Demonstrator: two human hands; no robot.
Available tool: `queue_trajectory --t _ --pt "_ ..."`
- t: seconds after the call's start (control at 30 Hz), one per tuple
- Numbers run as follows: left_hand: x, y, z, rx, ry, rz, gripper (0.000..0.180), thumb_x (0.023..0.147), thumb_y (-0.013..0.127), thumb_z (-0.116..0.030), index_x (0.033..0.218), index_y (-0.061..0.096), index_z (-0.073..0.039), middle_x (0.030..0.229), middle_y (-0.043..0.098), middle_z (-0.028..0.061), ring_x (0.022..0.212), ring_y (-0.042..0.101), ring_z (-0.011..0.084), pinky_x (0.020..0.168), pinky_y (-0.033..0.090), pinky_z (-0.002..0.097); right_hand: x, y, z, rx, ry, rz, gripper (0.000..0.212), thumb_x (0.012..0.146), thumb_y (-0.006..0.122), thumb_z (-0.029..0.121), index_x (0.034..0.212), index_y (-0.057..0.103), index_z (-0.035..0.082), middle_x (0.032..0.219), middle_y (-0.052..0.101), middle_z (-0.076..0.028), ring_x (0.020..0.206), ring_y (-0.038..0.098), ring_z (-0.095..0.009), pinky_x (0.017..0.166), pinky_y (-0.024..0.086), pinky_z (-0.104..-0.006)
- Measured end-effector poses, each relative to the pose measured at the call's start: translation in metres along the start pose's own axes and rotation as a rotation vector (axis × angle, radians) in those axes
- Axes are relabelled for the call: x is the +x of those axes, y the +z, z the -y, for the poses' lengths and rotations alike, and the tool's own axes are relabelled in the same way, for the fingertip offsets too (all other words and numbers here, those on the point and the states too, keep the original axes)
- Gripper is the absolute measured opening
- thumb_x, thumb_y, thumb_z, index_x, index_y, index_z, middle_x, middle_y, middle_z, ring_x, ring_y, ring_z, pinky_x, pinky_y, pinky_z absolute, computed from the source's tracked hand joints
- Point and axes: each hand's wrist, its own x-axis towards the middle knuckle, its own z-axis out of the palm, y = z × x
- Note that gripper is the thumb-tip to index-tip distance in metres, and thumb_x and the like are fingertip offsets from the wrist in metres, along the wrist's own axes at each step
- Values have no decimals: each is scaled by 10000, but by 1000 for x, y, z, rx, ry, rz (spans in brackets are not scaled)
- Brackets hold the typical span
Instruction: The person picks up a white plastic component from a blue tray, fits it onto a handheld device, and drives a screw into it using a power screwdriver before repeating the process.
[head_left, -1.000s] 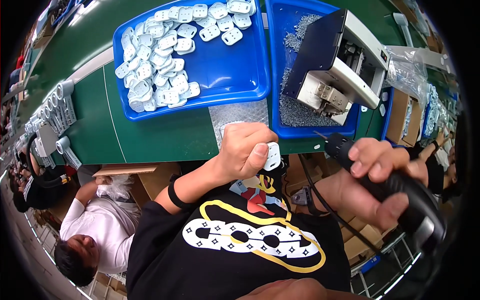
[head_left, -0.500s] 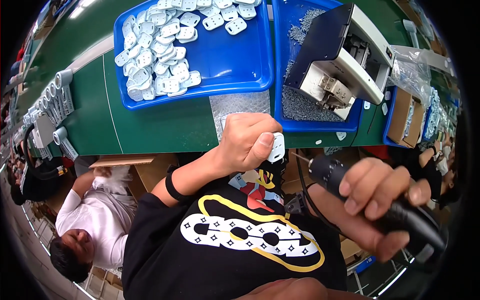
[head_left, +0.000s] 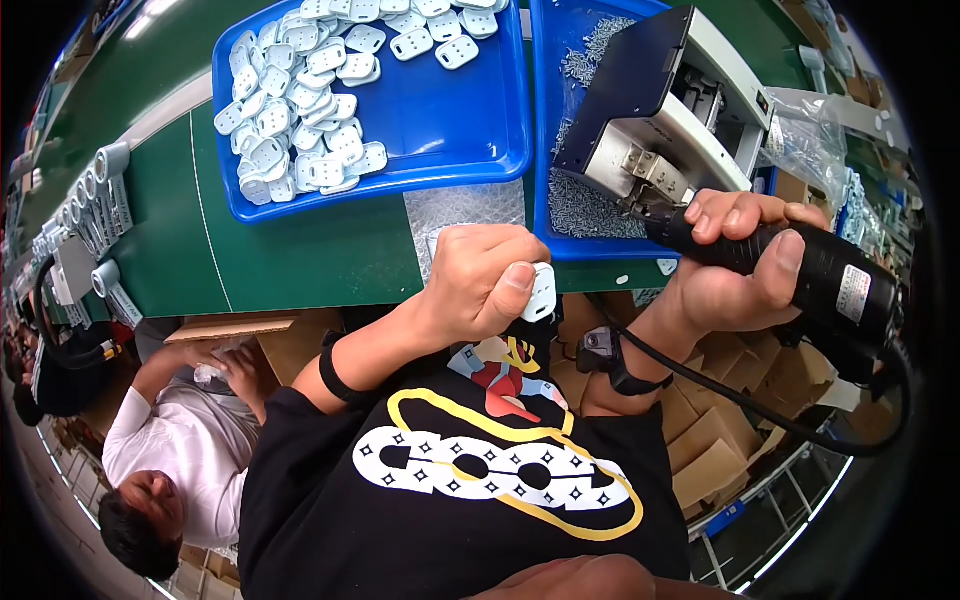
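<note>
While the left hand (head_left: 480,285) gripped a small white holed plate (head_left: 541,294) near the edge of the green table (head_left: 310,270), the right hand (head_left: 738,280) was wrapped around a black electric screwdriver (head_left: 825,258), its tip near a dark-and-white machine (head_left: 630,90) in a blue tray (head_left: 590,249), contact unclear.

"What do we see at left?"
"White round-headed parts (head_left: 107,175) along the green table (head_left: 290,262), and a white-shirted co-worker (head_left: 178,432)."
"And at right?"
"We find a clear plastic bag (head_left: 808,132) and, lower, cardboard boxes (head_left: 712,450)."
</note>
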Motion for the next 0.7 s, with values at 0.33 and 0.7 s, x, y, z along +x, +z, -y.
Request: queue_trajectory --t 0.33,0.7 --pt "1 -2 2 3 6 7 366 990 432 -273 781 603 -26 644 563 112 536 582 303 500 453 396 -23 22 69 487 55 320 511 903 684 386 1195 443 43 732 518 -48 558 532 -147 571 480 -320" --pt "4 -6 0 37 24 47 356 968 427 -271 772 595 -26 624 532 98 519 561 287 484 433 391 -21 25 43 511 141 383 477 885 712 372 1127 444 61 737 530 -27 529 553 -121 526 495 -272"
